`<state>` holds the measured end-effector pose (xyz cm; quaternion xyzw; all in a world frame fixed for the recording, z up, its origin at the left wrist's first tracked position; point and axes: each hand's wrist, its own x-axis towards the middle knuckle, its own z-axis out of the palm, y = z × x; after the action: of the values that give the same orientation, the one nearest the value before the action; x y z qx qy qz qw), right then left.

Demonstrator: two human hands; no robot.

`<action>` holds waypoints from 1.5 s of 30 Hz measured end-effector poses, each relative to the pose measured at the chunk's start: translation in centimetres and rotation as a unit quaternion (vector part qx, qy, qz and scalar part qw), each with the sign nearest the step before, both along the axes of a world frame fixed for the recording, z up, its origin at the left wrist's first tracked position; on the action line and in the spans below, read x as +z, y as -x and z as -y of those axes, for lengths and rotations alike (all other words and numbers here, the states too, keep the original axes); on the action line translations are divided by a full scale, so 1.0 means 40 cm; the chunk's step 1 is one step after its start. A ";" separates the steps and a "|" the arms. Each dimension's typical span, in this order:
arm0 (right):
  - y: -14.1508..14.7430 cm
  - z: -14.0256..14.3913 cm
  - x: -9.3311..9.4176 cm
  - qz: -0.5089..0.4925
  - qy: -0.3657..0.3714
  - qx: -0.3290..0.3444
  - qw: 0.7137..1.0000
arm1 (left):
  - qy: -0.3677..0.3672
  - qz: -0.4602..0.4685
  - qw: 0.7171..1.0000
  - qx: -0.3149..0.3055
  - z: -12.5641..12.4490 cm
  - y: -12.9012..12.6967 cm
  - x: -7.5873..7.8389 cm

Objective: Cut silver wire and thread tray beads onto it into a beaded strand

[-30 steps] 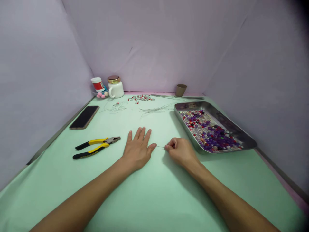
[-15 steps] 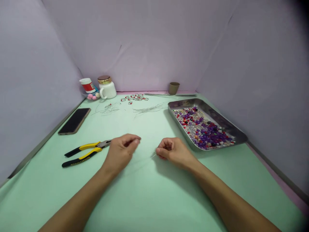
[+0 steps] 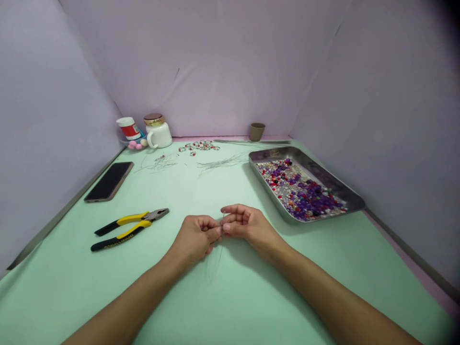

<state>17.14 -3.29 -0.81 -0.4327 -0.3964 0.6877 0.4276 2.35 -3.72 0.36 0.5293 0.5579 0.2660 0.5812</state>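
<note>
Pinching thin wire (image 3: 221, 250) with left grip (image 3: 196, 238) and right grip (image 3: 253, 228), pliers (image 3: 143, 224) lying nearby

Open lane at twelve o'clock from the left hand (image 3: 196, 238) and right hand (image 3: 249, 225), bare green cloth (image 3: 212, 189) right up to the loose wires (image 3: 223, 163)! Pliers (image 3: 149, 217) block nine, the phone (image 3: 109, 181) takes ten, the steel tray (image 3: 325, 179) walls off two (raised rim, mind), and six opens between the forearms (image 3: 143, 293), past a blurred wire (image 3: 220, 251).
</note>
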 end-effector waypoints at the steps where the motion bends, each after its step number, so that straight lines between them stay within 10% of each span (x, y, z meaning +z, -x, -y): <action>1: 0.001 0.001 0.000 0.015 0.003 0.005 1.000 | 0.012 0.006 1.000 0.004 0.001 0.000 -0.006; 24: 0.007 0.022 -0.004 0.302 -0.153 0.001 0.941 | 0.017 0.076 0.997 -0.001 -0.012 0.005 -0.014; 32: 0.005 0.029 -0.006 0.396 -0.290 0.011 0.871 | -0.075 -0.026 0.997 0.002 -0.007 -0.001 -0.022; 37: 0.002 0.031 -0.007 0.425 -0.350 0.023 0.834 | -0.012 -0.006 1.000 -0.002 -0.006 -0.005 -0.015; 45: -0.012 0.019 -0.006 0.389 -0.311 0.048 0.866 | 0.065 0.089 0.994 -0.025 -0.025 0.013 -0.009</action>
<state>17.64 -4.06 -1.07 -0.4906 -0.7439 0.3241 0.3176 1.84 -2.71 0.00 0.4784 0.5070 0.2603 0.6681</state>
